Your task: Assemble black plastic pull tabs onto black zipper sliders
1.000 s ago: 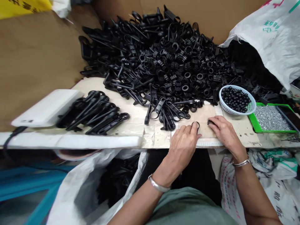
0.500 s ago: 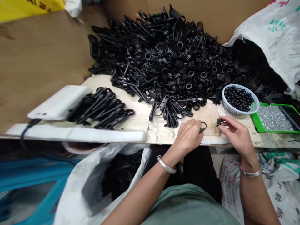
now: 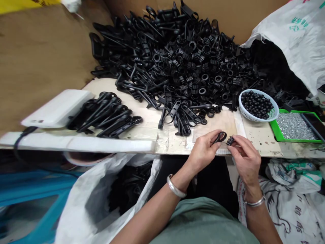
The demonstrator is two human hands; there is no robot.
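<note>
Between the fingers of my left hand (image 3: 204,149) is a black plastic part with a ring-shaped end (image 3: 222,136); its other end is hidden by the hand. My right hand (image 3: 245,157) pinches a small ribbed black ring (image 3: 230,140) by its edge. Both pieces are over the front edge of the worktable, close together but apart. Just beyond my left hand lie several black ring-ended clips (image 3: 183,123). Behind them rises a large heap of black plastic parts (image 3: 175,61), with many ribbed rings among them.
A pale blue basket (image 3: 275,117) of black balls stands at right, beside a green tray (image 3: 279,135) of small metal pins with a dark flat object on it. On the left are a row of long black parts (image 3: 109,115) and a white box (image 3: 57,108). A white sack (image 3: 76,206) stands below.
My right hand has moved left with the ribbed ring, towards the left hand. My left hand has turned and tilted the ring-ended part up. The view has shifted slightly.
</note>
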